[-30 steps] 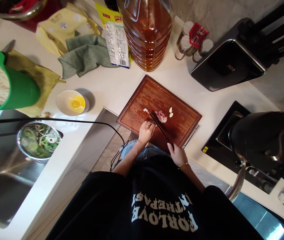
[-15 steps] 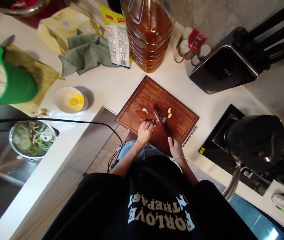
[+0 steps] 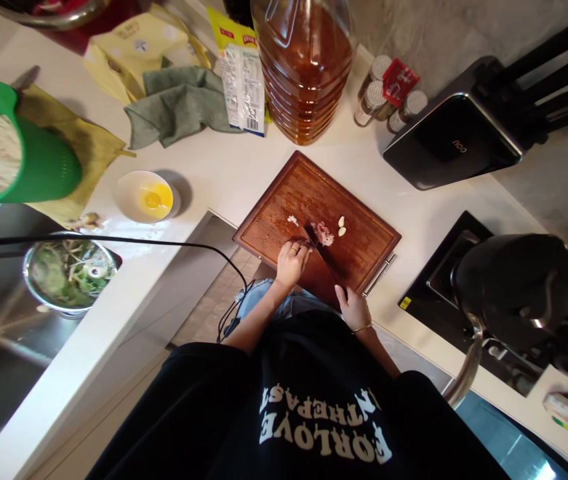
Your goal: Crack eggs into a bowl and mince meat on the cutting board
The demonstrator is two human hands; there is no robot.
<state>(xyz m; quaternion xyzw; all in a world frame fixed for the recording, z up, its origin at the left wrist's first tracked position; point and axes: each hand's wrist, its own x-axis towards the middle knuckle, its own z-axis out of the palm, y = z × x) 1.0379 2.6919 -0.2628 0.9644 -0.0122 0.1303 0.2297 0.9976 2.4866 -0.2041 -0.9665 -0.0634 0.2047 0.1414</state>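
Observation:
My right hand (image 3: 353, 308) is closed round the handle of a kitchen knife (image 3: 323, 255), whose dark blade lies over the wooden cutting board (image 3: 274, 193). My left hand (image 3: 291, 263) has its fingers curled and pressed down on a piece of reddish meat (image 3: 305, 243) just left of the blade; most of the piece is hidden under the fingers. Chopped pinkish meat (image 3: 323, 233) lies right of the blade. Farther right are two pale garlic cloves (image 3: 342, 227), and a small white minced heap (image 3: 293, 220) sits on the board's left part.
A white bowl with egg (image 3: 127, 197) stands left of the board, near a green container (image 3: 54, 167). Behind are a large oil bottle (image 3: 309, 87), spice jars (image 3: 371, 100) and a knife block (image 3: 454, 133). A black pot (image 3: 514, 287) is at right; a cable (image 3: 179, 243) crosses the left side.
The knife blade has shifted slightly left toward my left fingers, and more of the chopped meat shows right of it. The whole view has moved a little.

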